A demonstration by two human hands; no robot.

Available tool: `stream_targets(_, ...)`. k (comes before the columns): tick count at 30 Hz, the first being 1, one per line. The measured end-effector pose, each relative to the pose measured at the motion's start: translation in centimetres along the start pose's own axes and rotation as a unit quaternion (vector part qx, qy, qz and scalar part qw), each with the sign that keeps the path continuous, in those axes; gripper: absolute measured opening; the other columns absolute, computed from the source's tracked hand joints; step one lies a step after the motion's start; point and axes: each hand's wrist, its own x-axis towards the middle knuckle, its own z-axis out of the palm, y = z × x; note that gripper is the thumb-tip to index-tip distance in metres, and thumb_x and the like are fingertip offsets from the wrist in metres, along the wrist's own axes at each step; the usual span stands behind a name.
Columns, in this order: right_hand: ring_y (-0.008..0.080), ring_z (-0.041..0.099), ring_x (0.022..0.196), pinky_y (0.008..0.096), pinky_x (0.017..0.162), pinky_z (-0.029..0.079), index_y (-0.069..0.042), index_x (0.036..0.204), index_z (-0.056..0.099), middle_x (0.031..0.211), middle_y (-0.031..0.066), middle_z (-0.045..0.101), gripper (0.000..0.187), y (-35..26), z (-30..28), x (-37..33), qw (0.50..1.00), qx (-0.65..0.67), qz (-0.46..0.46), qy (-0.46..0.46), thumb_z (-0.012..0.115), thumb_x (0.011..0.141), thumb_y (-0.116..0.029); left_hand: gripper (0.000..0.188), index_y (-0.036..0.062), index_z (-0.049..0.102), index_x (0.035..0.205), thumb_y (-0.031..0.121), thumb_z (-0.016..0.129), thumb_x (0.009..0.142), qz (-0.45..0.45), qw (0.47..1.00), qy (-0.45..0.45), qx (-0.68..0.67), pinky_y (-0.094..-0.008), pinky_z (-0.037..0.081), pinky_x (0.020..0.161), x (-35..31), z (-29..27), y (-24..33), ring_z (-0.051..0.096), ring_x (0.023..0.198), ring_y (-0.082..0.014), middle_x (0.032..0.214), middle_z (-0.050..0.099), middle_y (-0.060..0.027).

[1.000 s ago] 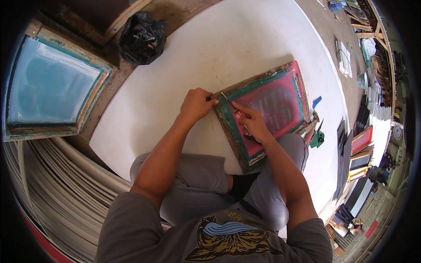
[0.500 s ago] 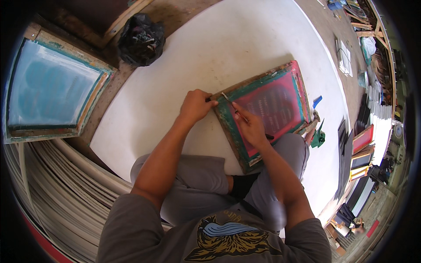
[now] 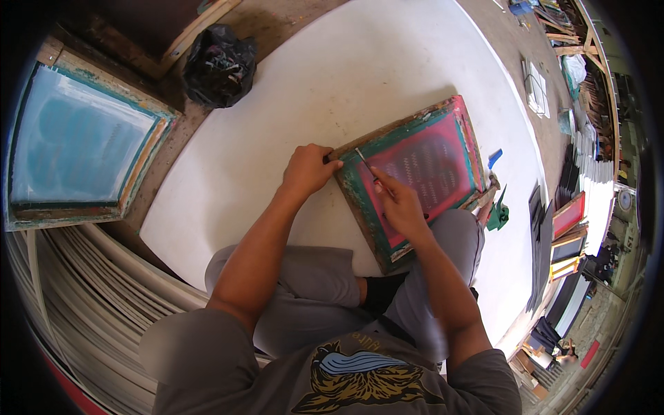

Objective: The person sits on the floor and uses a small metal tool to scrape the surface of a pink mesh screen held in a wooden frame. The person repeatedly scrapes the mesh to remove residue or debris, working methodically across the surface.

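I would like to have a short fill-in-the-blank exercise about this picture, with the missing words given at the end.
1. The thin tool is in the person's ____ hand.
2. The plastic bag is coloured ____.
3. In the picture, this bag is to the ____ of the pink screen.
4. The surface beneath that screen is coloured ____.

Missing words: right; black; left; white.

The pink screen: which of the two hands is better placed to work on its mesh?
Probably the right hand: it holds a thin tool over the pink screen, while the left hand is at a corner of its frame.
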Motion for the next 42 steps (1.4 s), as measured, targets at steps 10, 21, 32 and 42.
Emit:
stream_targets(10,0.0348,0.073,0.119,0.0402,0.101,0.054,-0.004,0.144,0.065,0.128,0.0254,0.073,0.04,-1.5,0.4,0.2,1.0,-0.009,0.01,-0.005,0.059,0.108,-0.018,0.05,-0.0022,0.077,0.123,0.031,0.085,0.087,-0.017,1.0,-0.013,-0.007,-0.0439,0.059,0.09,-0.2,-0.4,0.4,0.077,0.101,-0.0403,0.105,0.077,-0.0278)
stream_targets(21,0.0476,0.071,0.108,0.0529,0.094,0.055,-0.013,0.144,0.066,0.114,0.0263,0.075,0.04,-6.4,0.8,0.8,0.979,-0.187,0.081,-0.014,0.055,0.106,-0.021,0.039,0.0028,0.08,0.117,0.03,0.084,0.089,-0.007,1.0,-0.009,0.003,-0.0473,0.059,0.085,-0.1,-0.2,0.1,0.076,0.097,-0.0411,0.101,0.078,-0.0241)
stream_targets(32,0.0502,0.071,0.1,0.0602,0.088,0.055,-0.006,0.148,0.058,0.102,0.0307,0.074,0.047,-9.8,1.6,1.6,0.939,-0.319,0.105,-0.077,0.053,0.102,-0.015,0.032,0.0007,0.08,0.109,0.027,0.082,0.09,0.001,0.998,-0.007,0.058,-0.0493,0.058,0.08,-0.3,0.1,1.0,0.074,0.089,-0.0419,0.088,0.076,-0.0236)
stream_targets(42,0.0394,0.067,0.088,0.0475,0.082,0.055,0.0,0.142,0.066,0.095,0.0259,0.071,0.042,-3.8,1.3,1.9,0.994,-0.066,0.083,-0.021,0.057,0.104,-0.014,0.031,0.0014,0.081,0.109,0.027,0.082,0.091,0.038,0.998,0.016,0.05,-0.0499,0.058,0.08,-0.1,0.6,0.3,0.074,0.088,-0.043,0.086,0.075,-0.0251)
